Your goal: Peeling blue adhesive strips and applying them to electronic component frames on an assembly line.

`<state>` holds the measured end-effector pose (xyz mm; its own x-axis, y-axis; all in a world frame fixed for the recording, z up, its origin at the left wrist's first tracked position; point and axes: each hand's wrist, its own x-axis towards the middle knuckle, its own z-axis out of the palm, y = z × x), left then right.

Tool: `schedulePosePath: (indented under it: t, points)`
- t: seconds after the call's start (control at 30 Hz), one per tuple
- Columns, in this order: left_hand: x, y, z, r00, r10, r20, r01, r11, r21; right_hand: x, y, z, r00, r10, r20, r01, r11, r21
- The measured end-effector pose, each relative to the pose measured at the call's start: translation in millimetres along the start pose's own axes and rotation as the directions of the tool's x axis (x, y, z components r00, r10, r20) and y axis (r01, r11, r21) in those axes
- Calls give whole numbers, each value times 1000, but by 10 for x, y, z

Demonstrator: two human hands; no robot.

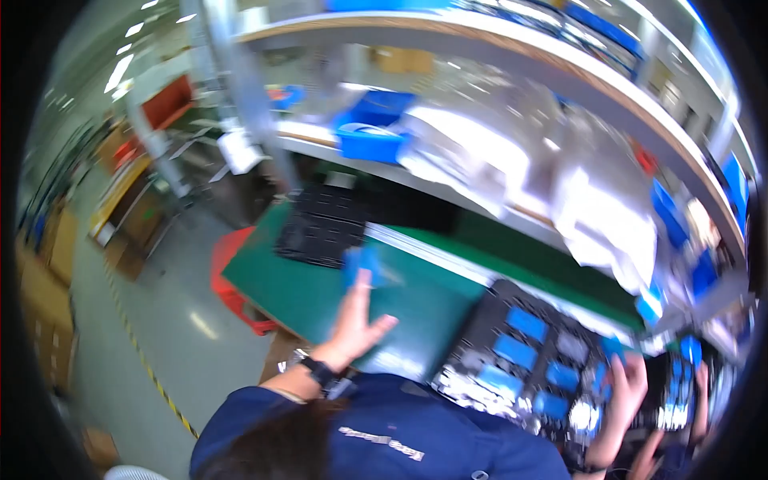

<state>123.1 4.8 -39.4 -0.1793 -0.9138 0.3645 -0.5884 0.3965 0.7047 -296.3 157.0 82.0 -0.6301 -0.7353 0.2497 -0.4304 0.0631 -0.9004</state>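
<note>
My left hand (356,322) reaches over the green tabletop (420,296), its thumb spread away from the fingers. A smeared blue flat piece (362,266) shows at its fingertips, beside the black trays (320,226) on the table's far left corner; whether they touch is blurred. On the right, my right hand (628,388) is closed, with a small blue piece (614,350) at its fingertips. It hovers by the right edge of a black tray (482,324) that holds several blue rectangular pieces (514,350). Glare and blur hide the tray's near part.
Above the table's back runs a shelf (560,68) with a blue bin (372,128) and white plastic sheeting (472,148). A red stool (232,276) stands left of the table. At far right, another person's hand (701,396) is by a second black tray (674,392).
</note>
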Motion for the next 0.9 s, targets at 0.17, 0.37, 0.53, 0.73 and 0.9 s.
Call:
schedulePosePath:
  t: [0.17,0.37,0.53,0.73,0.9]
  points:
    - [-115,-280,-123,995,-84,46,84,996,-3,305,-89,319,985,122,124,-122,993,-10]
    - [-284,-595,6,989,-93,116,73,982,172,432,-3,300,953,185,241,-126,963,-239]
    - [-388,-639,78,975,-132,181,77,956,284,430,133,337,937,210,279,-101,927,-360]
    - [-386,-687,81,973,-128,191,60,943,329,463,155,436,925,246,289,-114,906,-407]
    - [-362,-687,82,971,-142,193,64,929,364,516,65,449,887,332,322,-166,879,-448]
